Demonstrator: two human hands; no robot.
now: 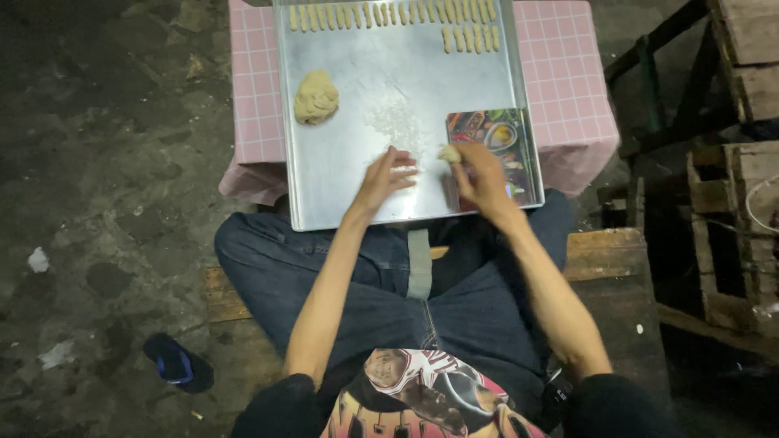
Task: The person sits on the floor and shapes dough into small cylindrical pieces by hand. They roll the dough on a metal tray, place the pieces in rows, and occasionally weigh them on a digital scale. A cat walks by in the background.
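Head view: a metal baking tray (357,174) is laid across a pink checked cloth (568,73) on a low table, its near edge close to the seated person's knees, so both hands reach it. The left hand (381,180) is held flat with fingers spread over the bare tray surface. A small dough piece (450,153) is pinched in the fingertips of the right hand (480,177), just above a colourful printed card (497,142) lying at the tray's near right corner. On the tray, a dough lump (316,97) sits at the left, scattered crumbs (396,123) lie at centre, and rows of shaped dough sticks (389,14) are lined along the far edge.
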